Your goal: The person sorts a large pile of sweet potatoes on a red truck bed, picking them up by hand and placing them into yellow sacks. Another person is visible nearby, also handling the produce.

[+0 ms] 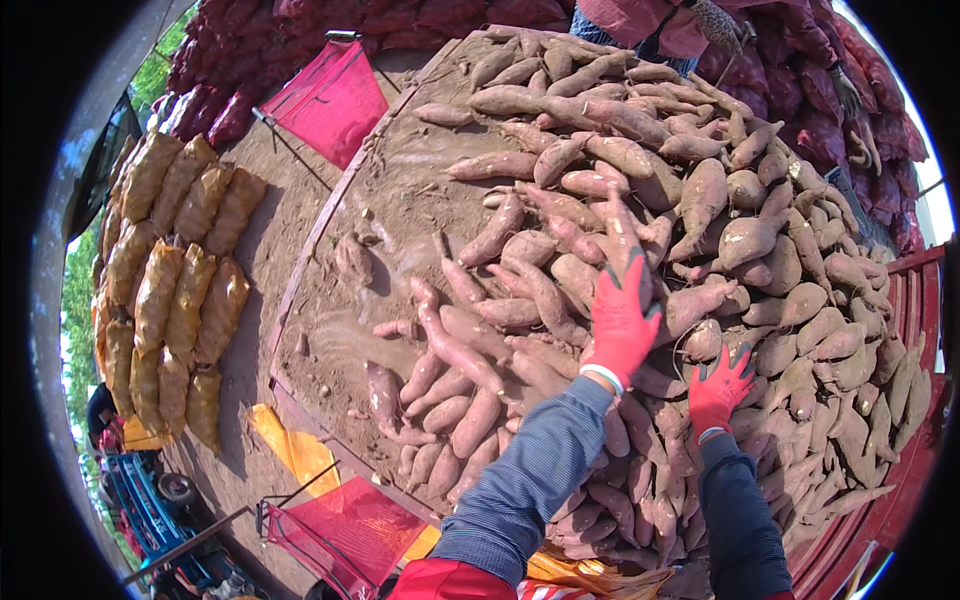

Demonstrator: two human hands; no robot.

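Note:
A large heap of soil-covered sweet potatoes lies before me. My left hand, in a red glove with dark fingertips, reaches into its middle. Its thumb and fingers are around a long sweet potato whose far end points away from me; the palm side is hidden. To the right and nearer my body, my right hand, gloved alike, rests palm down on the heap with its fingers apart. Just beyond its fingertips sits a rounded sweet potato.
Red mesh bags on metal frames stand along the low left edge board. Filled yellow sacks are stacked farther left. A red side wall bounds the right. Another person's gloved hand shows at the top.

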